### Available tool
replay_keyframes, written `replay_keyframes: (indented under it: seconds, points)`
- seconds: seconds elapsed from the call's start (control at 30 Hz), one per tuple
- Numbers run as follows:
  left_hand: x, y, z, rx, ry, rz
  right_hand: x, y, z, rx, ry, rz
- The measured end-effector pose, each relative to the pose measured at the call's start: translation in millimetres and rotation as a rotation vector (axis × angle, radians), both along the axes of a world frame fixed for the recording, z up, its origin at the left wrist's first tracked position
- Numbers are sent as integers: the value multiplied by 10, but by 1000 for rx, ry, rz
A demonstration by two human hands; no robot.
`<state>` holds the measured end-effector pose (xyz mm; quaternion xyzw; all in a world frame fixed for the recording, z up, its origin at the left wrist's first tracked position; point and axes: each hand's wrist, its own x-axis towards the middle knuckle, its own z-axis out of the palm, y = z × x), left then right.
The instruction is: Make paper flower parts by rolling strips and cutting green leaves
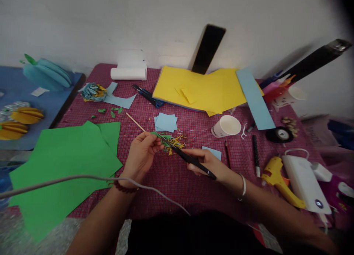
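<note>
My left hand (142,153) pinches a small strip of green paper (163,135) over the red checked tablecloth (166,173). My right hand (207,163) grips black scissors (184,156), and their blades reach the green strip at my left fingertips. A pile of green and yellow paper scraps (174,143) lies just beyond the blades. A thin wooden stick (135,122) lies behind my left hand.
Green paper sheets (66,162) lie at left, yellow sheets (201,89) at back. Light blue squares (166,122), a tipped paper cup (226,126), pens (256,155), a yellow glue gun (278,179), a white box (304,183), a tape roll (280,134). A grey cable (83,178) crosses my left wrist.
</note>
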<state>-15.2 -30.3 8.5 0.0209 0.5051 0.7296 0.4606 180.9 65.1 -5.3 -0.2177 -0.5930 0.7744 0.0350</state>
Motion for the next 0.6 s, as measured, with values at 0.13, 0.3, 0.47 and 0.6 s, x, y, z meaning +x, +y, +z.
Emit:
replay_keyframes:
  seconds: [0.13,0.3,0.47,0.6]
  points:
    - [-1,-3,-16,4,5,-1,9,-4,-33,7,1,0]
    - [-4,4,-16,-3,-1,-3,8,-17,-47,-4,5,-9]
    - [0,15,-34,0,-16,-7,-3,-17,-24,51,14,-29]
    - [3,5,-47,-6,-14,-3,-4,-9,-9,115,-4,-33]
